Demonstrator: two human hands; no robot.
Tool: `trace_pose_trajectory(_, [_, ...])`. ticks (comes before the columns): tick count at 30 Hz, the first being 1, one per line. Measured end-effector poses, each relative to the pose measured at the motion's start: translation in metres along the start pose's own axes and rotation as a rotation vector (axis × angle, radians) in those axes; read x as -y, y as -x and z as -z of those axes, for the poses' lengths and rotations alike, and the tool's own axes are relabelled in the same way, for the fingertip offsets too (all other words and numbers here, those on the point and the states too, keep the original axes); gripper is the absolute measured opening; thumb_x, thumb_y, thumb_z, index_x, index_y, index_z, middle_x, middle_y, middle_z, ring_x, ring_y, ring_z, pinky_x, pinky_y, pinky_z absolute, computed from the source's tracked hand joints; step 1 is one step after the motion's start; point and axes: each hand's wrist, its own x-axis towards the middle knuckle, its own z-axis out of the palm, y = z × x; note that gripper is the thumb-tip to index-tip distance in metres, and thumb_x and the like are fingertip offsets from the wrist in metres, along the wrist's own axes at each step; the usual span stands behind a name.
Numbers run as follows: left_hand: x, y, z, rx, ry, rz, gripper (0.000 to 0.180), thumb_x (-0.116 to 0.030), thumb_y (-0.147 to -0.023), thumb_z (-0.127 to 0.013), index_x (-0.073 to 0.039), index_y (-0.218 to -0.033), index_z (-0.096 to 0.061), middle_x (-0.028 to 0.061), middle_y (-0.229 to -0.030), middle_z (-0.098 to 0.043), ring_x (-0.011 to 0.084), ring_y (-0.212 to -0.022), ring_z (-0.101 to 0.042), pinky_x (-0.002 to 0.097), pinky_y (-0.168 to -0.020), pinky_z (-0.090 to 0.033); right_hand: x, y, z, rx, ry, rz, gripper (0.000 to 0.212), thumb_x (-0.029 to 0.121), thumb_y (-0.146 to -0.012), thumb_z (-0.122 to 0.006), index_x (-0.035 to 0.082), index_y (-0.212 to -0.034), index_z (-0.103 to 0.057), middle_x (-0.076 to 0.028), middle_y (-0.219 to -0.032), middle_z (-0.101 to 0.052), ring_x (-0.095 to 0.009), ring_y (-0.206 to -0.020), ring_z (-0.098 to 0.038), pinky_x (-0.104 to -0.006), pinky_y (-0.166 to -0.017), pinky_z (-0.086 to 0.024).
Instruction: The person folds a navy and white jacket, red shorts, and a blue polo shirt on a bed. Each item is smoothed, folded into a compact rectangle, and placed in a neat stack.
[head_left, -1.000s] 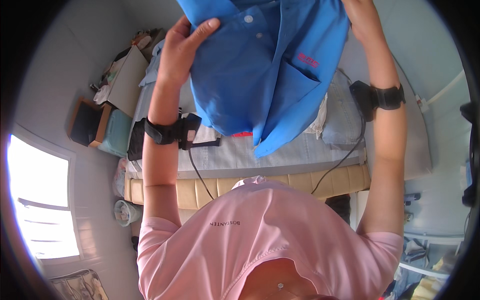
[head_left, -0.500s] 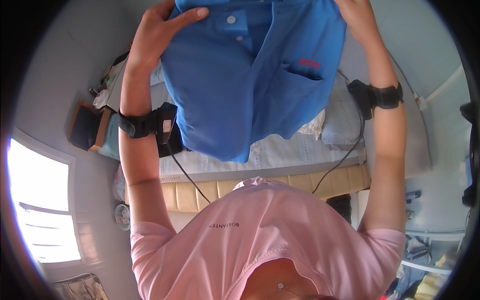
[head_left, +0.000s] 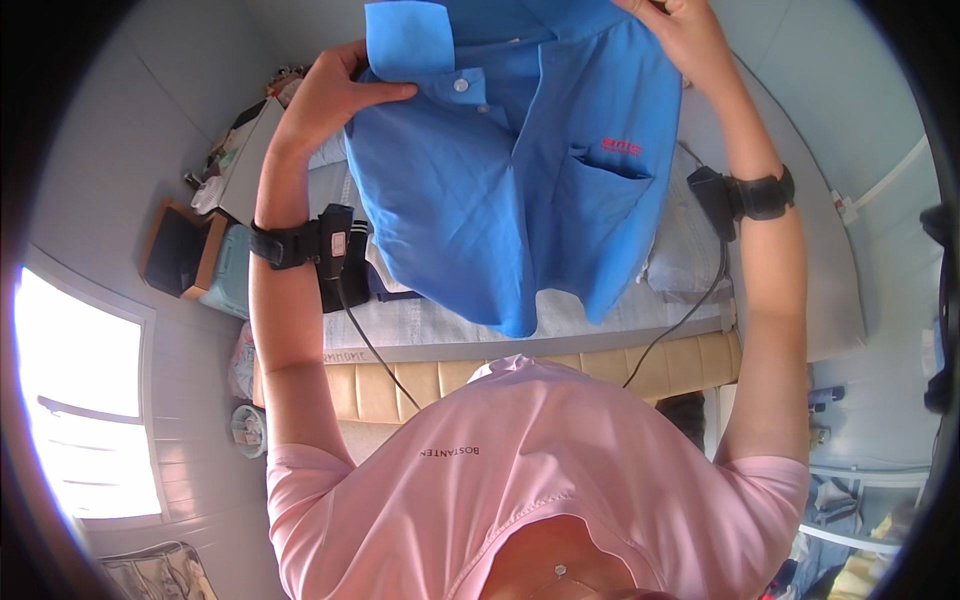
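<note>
A blue shirt [head_left: 450, 200] with a collar, white buttons and a chest pocket with red lettering hangs spread out in front of me. My left hand [head_left: 335, 98] grips its upper left part, thumb lying over the front just below the collar flap [head_left: 410, 40]. At the upper right, my right hand [head_left: 690, 40] pinches the shirt near the shoulder; some of its fingers are cut off by the top edge. The shirt's lower edge dangles over the bed.
Behind the shirt lies a bed [head_left: 440, 322] with a tan padded side [head_left: 480, 384]. Dark folded cloth [head_left: 345, 285] rests there beside my left forearm. An open box [head_left: 180, 245] is at the left, near a window [head_left: 85, 400]. Cables run from the black bands on both forearms.
My left hand has moved slightly down and right, and the collar flap now shows upright above it. My right hand has shifted slightly left, and the shirt's lower edge has swung.
</note>
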Motion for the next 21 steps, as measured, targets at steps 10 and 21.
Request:
trace_pose_trajectory(10, [-0.003, -0.004, 0.001, -0.161, 0.185, 0.030, 0.038, -0.021, -0.085, -0.081, 0.004, -0.112, -0.071, 0.0081, -0.096, -0.073, 0.0129, -0.086, -0.068, 0.0269, -0.082, -0.054, 0.029, 0.000, 0.006, -0.059, -0.163, -0.076, 0.032, 0.025, -0.098, -0.066, -0.003, -0.082, -0.066, 0.001, -0.065, -0.055, -0.008, -0.063, -0.048, -0.0286, -0.058, -0.041])
trace_pose_trajectory(21, [-0.017, -0.002, 0.003, -0.297, 0.285, -0.039, 0.033, -0.017, -0.089, -0.078, 0.005, -0.112, -0.069, 0.0105, -0.098, -0.074, 0.0153, -0.084, -0.070, 0.0262, -0.078, -0.055, 0.043, -0.004, 0.020, -0.075, -0.179, -0.097, 0.033, 0.029, -0.098, -0.065, 0.001, -0.083, -0.069, 0.003, -0.068, -0.058, -0.006, -0.064, -0.051, -0.0263, -0.058, -0.041])
